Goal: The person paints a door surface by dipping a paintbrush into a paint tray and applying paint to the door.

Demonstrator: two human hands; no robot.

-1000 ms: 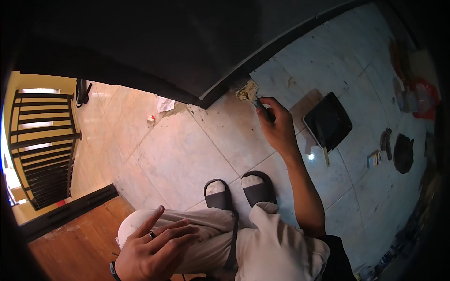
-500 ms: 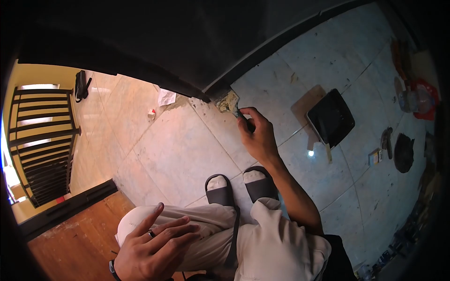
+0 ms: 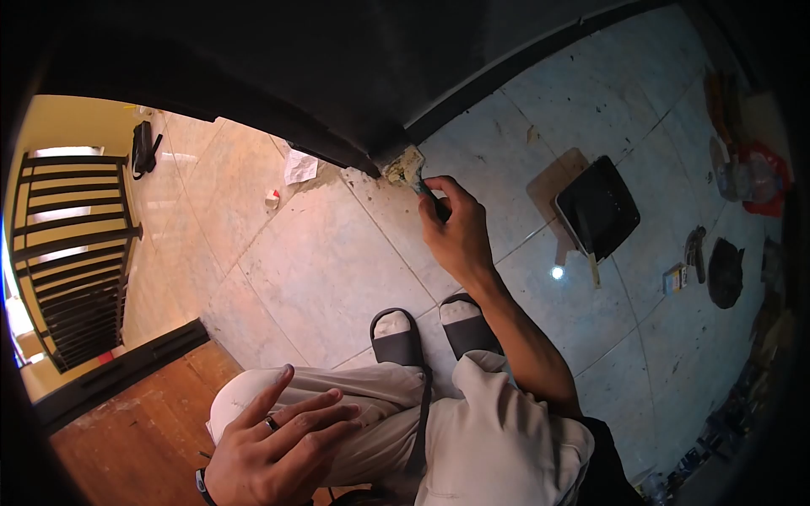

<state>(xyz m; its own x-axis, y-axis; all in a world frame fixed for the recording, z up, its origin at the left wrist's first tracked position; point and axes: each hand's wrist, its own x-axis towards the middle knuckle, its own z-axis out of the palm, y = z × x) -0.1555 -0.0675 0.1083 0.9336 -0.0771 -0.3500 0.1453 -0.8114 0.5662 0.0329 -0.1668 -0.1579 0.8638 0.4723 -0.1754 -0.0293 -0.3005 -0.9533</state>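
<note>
My right hand [image 3: 456, 232] grips the dark handle of a scraper [image 3: 404, 169], whose blade carries a lump of pale yellowish paste. The blade is at the bottom corner of a dark panel [image 3: 337, 76], close to the tiled floor [image 3: 329, 270]; whether it touches is hard to tell. My left hand [image 3: 278, 438], with a ring and a wristband, hovers over or rests on my left knee, fingers spread and holding nothing. Right of my right hand, a black tray [image 3: 599, 207] lies on the tiles with a thin stick at its lower edge.
White paper [image 3: 300, 167] and a small red-and-white item [image 3: 272, 199] lie on the floor. At the right are a small box [image 3: 674, 279], a dark round object [image 3: 726, 272] and a red item [image 3: 766, 181]. A dark railing [image 3: 76, 253] stands left, above wooden flooring [image 3: 143, 413].
My right hand and the scraper have moved left along the panel's base to its corner. My left hand has hardly moved. The view has shifted slightly.
</note>
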